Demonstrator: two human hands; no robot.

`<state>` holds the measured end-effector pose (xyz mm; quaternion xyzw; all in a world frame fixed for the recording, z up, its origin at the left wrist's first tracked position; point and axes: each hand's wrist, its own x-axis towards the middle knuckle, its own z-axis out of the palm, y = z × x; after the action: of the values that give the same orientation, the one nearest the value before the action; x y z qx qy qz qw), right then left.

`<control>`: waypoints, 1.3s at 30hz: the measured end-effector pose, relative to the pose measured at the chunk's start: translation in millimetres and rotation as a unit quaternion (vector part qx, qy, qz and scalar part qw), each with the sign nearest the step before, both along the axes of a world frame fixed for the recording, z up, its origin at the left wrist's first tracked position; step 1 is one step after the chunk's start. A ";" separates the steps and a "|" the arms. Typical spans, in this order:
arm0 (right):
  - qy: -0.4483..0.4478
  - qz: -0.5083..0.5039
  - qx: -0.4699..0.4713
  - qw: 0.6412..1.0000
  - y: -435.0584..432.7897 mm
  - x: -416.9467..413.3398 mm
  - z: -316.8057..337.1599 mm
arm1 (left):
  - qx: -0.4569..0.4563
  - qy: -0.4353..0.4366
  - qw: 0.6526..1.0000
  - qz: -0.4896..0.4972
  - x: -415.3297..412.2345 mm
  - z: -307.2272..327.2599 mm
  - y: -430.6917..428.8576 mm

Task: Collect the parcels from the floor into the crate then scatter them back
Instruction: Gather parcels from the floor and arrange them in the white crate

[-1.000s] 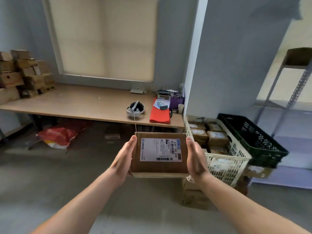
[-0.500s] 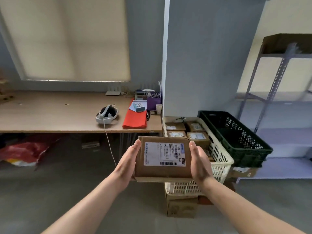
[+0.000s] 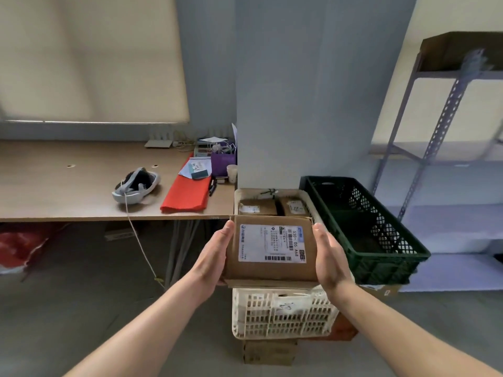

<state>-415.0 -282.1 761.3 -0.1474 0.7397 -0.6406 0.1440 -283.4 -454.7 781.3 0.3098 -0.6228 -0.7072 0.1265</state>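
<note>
Pressing flat from both sides, the left hand (image 3: 215, 258) and right hand (image 3: 328, 258) clamped the flat brown cardboard parcel with a white shipping label (image 3: 272, 250), fingers together along its edges. Over the past second the view swung right, so the parcel sat directly above the white slotted plastic crate (image 3: 283, 314) already holding other brown parcels (image 3: 257, 207). Drop-in looked next; dark green plastic crate (image 3: 364, 229) stood beside it.
</note>
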 end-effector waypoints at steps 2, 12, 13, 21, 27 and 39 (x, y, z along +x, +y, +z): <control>0.001 -0.012 0.001 1.000 -1.1 -20.9 -6.1 | 0.009 -0.002 1.000 -0.007 -23.7 -7.1 -2.8; -0.001 -0.054 0.060 0.997 -41.0 -144.7 -35.8 | 0.053 0.001 0.997 -0.050 -156.9 -54.8 -51.4; -0.001 -0.054 0.066 0.996 -47.8 -157.1 -39.7 | 0.058 -0.007 0.997 -0.050 -168.8 -58.6 -58.7; -0.048 -0.058 0.086 0.993 -98.9 -216.5 -75.7 | 0.027 -0.044 0.997 -0.053 -233.5 -85.5 -111.5; -0.083 -0.031 0.106 0.990 -135.3 -256.2 -108.9 | 0.044 -0.079 0.995 -0.040 -265.8 -113.2 -138.5; -0.149 0.053 0.186 0.970 -182.3 -305.7 -178.9 | 0.076 -0.175 0.982 0.013 -309.9 -161.9 -155.5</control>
<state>-720.7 -464.4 582.4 -0.0596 0.8075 -0.4978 0.3108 -593.3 -610.3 619.5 0.4455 -0.5753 -0.6859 0.0014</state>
